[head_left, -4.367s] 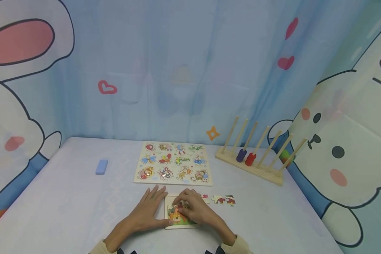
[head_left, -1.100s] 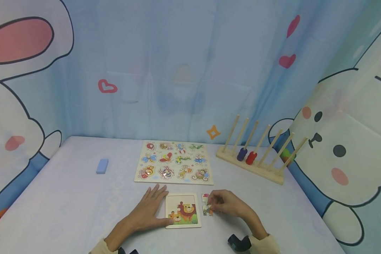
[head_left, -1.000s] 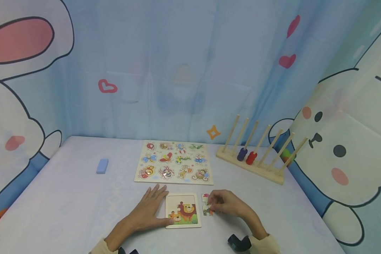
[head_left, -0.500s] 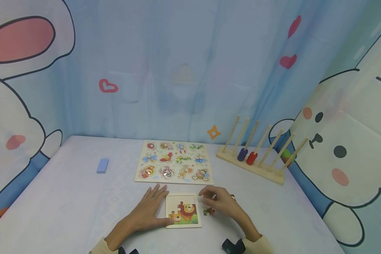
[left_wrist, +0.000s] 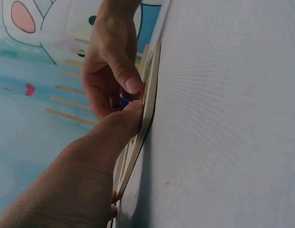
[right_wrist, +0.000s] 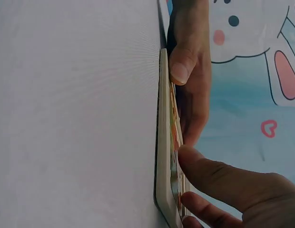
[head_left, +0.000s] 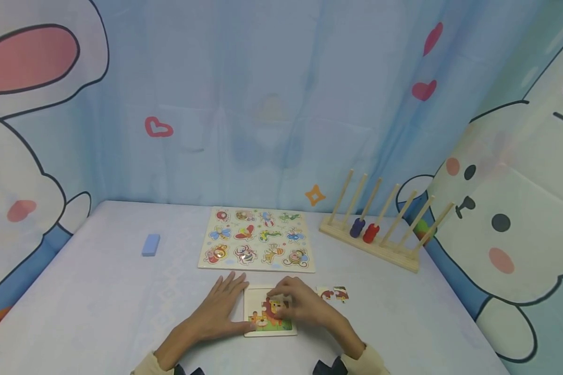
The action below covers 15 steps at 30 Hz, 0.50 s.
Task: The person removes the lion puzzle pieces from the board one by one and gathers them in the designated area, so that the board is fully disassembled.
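puzzle [head_left: 265, 319] lies flat, left hand [head_left: 216, 315] spread, thumb on its edge — likely to steady it; right hand [head_left: 301, 303] curls over it — any piece gripped is hidden.

Smooth, matt wooden puzzle frame [right_wrist: 164, 137], matt wooden peg rack [head_left: 380, 250], creased cloth backdrop [head_left: 262, 166], smooth tabletop [right_wrist: 76, 123]

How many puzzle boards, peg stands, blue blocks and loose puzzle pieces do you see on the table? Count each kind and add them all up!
Small puzzle board plus big puzzle board: 2
Peg stand: 1
Blue block: 1
Loose puzzle pieces plainly seen: 2 (the right hand may hide more)
Total in sight: 6
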Tool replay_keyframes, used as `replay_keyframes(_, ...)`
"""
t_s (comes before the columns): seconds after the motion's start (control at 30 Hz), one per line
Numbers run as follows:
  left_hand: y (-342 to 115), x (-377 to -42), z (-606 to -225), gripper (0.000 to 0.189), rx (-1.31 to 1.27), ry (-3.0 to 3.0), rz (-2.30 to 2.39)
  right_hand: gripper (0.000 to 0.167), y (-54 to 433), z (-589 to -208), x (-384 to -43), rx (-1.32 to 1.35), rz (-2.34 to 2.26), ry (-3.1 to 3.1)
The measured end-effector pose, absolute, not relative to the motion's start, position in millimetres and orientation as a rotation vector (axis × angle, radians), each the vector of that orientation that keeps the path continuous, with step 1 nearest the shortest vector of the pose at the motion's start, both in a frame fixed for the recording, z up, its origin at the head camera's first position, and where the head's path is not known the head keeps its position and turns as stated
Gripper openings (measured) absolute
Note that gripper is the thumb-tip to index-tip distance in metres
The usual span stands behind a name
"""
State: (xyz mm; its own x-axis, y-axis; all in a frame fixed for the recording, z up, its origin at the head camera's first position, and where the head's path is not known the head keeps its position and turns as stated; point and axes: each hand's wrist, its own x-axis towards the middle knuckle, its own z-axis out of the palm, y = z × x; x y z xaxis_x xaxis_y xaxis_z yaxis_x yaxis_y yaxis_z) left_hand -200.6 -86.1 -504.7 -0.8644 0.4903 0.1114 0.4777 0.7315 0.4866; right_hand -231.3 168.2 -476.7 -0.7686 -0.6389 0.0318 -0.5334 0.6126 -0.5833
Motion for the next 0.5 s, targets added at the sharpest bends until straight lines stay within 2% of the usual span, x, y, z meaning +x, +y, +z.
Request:
replay_keyframes(0.2,-85.8,-200.5,-503.4,0.097,0.801,2.894,0.805,0.042,166.6,-476.5,-229.2,-0.983,-0.81,2.666)
replay_keyframes(0.5,-85.7,-199.8,-503.2,0.098,0.797,2.897,0.812,0.037,165.8,-477.0,-228.1,-0.971,-0.812,2.669)
